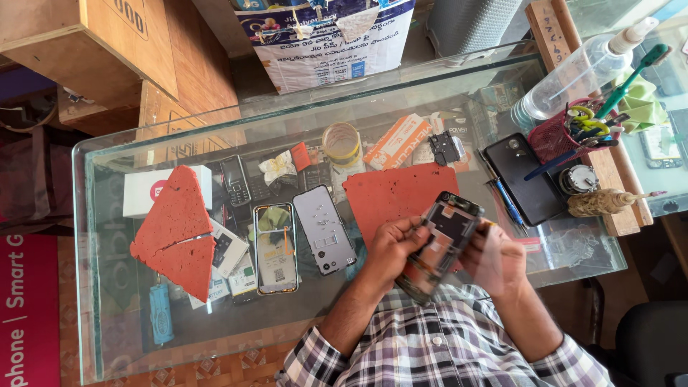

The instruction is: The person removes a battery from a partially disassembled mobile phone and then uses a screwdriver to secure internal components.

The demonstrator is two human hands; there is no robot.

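Glass forms the work surface: a display counter (215,337) whose top carries loose parts and whose shelf beneath shows further handsets. We hold the opened phone (444,240) above the near right portion of this counter, just over the front edge of the red mat (390,193). Our left hand (390,247) wraps the phone's left side, fingers curled closed around its edge. Our right hand (494,258) sits at the phone's right side, motion-blurred; we judge it closed on the phone or on a small tool at its edge, but we cannot tell which. The phone's long axis runs diagonally, its upper end pointing away and to the right, its lower end toward our checked shirt (444,351). Its open back faces up, exposing dark internal parts. Both hands touch the phone, so neither is nearer; the left carries the grip. Well apart to the left lie a grey back cover (324,229), a second opened phone (275,247) beside it, and a red triangular pad (175,229). To the right rest a black phone (523,175), a red tool cup (555,136) and a spray bottle (573,75).
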